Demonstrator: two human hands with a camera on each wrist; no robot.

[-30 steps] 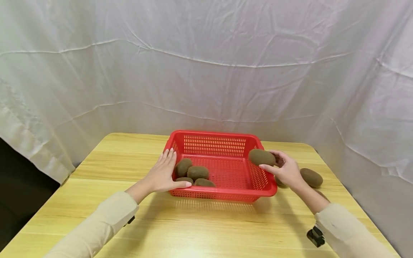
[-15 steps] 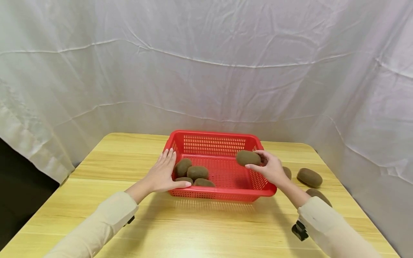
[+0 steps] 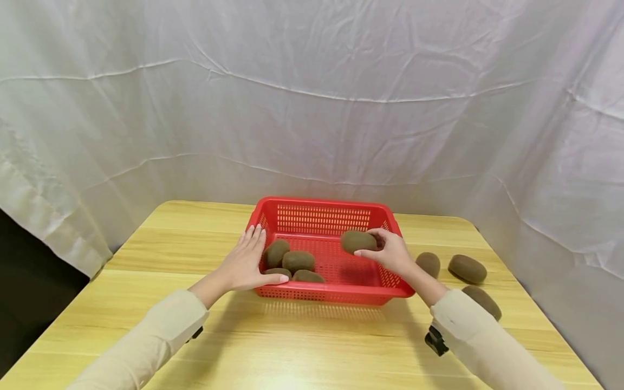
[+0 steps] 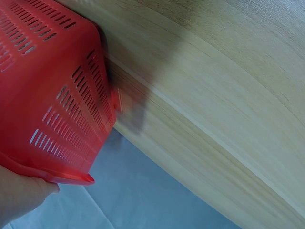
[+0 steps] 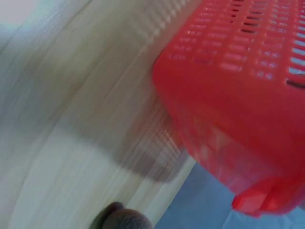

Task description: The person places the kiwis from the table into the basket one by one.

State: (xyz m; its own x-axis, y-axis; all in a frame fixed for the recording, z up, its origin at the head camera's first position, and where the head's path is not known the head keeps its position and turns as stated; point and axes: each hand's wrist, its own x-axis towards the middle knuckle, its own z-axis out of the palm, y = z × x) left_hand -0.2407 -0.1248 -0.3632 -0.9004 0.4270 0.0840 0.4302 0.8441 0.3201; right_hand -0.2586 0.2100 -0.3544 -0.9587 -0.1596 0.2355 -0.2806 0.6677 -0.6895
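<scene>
My right hand [image 3: 392,253] pinches a brown, fuzzy kiwi [image 3: 358,242] between thumb and fingers, above the right half of the red plastic basket [image 3: 336,288]. At the basket's front left corner, my left hand [image 3: 246,262] rests with straight fingers over the left rim and the thumb along the front rim. Several kiwis lie together in the basket's left end, among them one kiwi [image 3: 298,261] beside my left thumb. The left wrist view catches part of the left hand [image 4: 24,193] at the basket's rim [image 4: 71,177]. In the right wrist view, the basket hides the right hand.
Right of the basket, three loose kiwis lie on the wooden table [image 3: 292,346]: one kiwi [image 3: 429,264] near my right wrist, another kiwi [image 3: 468,268] farther right, and a third kiwi [image 3: 482,301] nearer the sleeve. A white curtain [image 3: 312,108] hangs behind the table.
My right hand has carried its kiwi leftward from the basket's right rim to over the inside, uncovering the loose kiwis on the right. The left hand stays in place.
</scene>
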